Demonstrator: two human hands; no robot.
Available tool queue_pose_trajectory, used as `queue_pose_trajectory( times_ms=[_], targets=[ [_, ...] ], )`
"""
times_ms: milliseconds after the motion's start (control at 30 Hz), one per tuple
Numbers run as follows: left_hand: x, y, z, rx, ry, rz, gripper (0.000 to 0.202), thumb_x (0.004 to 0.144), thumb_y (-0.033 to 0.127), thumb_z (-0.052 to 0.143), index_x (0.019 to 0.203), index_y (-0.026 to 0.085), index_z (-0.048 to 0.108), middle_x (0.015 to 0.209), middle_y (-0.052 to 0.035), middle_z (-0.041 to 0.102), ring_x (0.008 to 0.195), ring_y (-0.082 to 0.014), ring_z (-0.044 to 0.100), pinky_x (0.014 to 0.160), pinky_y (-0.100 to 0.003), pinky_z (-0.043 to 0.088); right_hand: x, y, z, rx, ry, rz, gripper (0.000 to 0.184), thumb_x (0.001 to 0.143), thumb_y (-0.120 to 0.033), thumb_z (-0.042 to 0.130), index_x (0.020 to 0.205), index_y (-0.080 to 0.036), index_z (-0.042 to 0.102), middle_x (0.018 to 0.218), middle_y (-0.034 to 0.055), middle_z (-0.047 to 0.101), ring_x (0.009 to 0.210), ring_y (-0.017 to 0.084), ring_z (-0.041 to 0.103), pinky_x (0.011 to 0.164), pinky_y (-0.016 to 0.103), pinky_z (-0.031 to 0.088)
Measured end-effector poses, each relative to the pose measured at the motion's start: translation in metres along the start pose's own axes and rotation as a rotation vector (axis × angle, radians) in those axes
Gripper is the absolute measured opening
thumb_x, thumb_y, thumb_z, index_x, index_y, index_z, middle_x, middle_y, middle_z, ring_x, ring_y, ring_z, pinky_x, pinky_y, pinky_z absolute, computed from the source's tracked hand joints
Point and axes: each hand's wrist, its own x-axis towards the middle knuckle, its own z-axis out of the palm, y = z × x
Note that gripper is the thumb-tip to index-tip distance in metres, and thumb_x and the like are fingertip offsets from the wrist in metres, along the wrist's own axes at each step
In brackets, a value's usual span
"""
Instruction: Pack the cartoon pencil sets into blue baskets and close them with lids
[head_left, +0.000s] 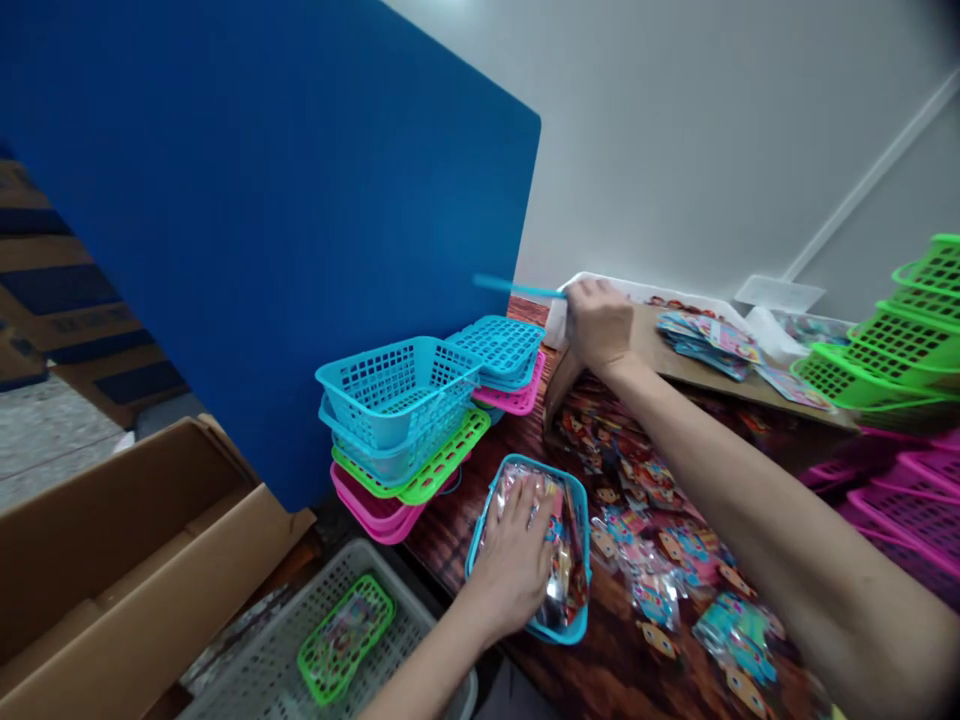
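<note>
My left hand (514, 560) lies flat, fingers spread, on shiny sticker packets inside a small blue basket (576, 625) on the wooden table. My right hand (598, 323) reaches far across the table and is closed round one end of a thin blue stick (516, 289) that points left, over the edge of a cardboard box (679, 365). Loose cartoon sticker packets (660, 580) are scattered on the table between my arms.
A stack of blue, green and pink baskets (397, 430) stands left of the filled one, against a blue divider panel (262, 220). Green baskets (900, 350) and pink baskets (900, 500) are at the right. A grey crate (270, 670) holding a green basket (345, 635) and an open carton (112, 570) sit lower left.
</note>
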Motion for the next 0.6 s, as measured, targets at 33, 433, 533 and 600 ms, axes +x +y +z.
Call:
queue_pose_trajectory(
  times_ms=[33, 433, 533, 600],
  targets=[
    [0.0, 0.002, 0.0, 0.022, 0.026, 0.014, 0.061, 0.1, 0.03, 0.035, 0.157, 0.023, 0.016, 0.164, -0.0052, 0.007, 0.152, -0.0243, 0.002, 0.122, -0.056, 0.007, -0.007, 0.001, -0.013, 0.083, 0.088, 0.1, 0.028, 0.094, -0.016, 0.038, 0.109, -0.011, 0.061, 0.102, 0.0144, 0.064, 0.099, 0.028, 0.055, 0.082, 0.039, 0.039],
    [-0.012, -0.017, -0.031, -0.432, 0.338, -0.068, 0.035, 0.097, 0.033, 0.043, 0.124, 0.027, 0.064, 0.145, -0.0057, 0.053, 0.138, -0.0256, 0.043, 0.12, -0.054, 0.017, -0.271, -0.037, -0.043, 1.528, -0.216, 1.41, 0.08, 0.054, -0.025, 0.072, 0.131, -0.018, 0.049, 0.064, -0.0062, 0.062, 0.045, 0.011, 0.049, 0.049, 0.024, 0.042],
    [-0.007, -0.031, -0.028, -0.734, 0.464, -0.241, 0.039, 0.093, 0.042, 0.049, 0.118, 0.018, 0.066, 0.136, -0.0123, 0.06, 0.129, -0.029, 0.053, 0.112, -0.046, 0.036, -0.284, -0.055, -0.033, 1.511, -0.273, 1.421, 0.079, 0.056, -0.027, 0.068, 0.132, -0.018, 0.049, 0.062, -0.0067, 0.061, 0.048, 0.013, 0.051, 0.052, 0.024, 0.042],
    [-0.003, -0.035, -0.022, -0.857, 0.434, -0.29, 0.048, 0.094, 0.048, 0.044, 0.122, 0.014, 0.064, 0.132, -0.0146, 0.063, 0.123, -0.0303, 0.058, 0.106, -0.045, 0.043, -0.28, -0.065, -0.031, 1.318, -0.338, 1.274, 0.072, 0.065, -0.031, 0.062, 0.135, -0.018, 0.049, 0.066, -0.0044, 0.064, 0.056, 0.016, 0.057, 0.058, 0.026, 0.044]
  ],
)
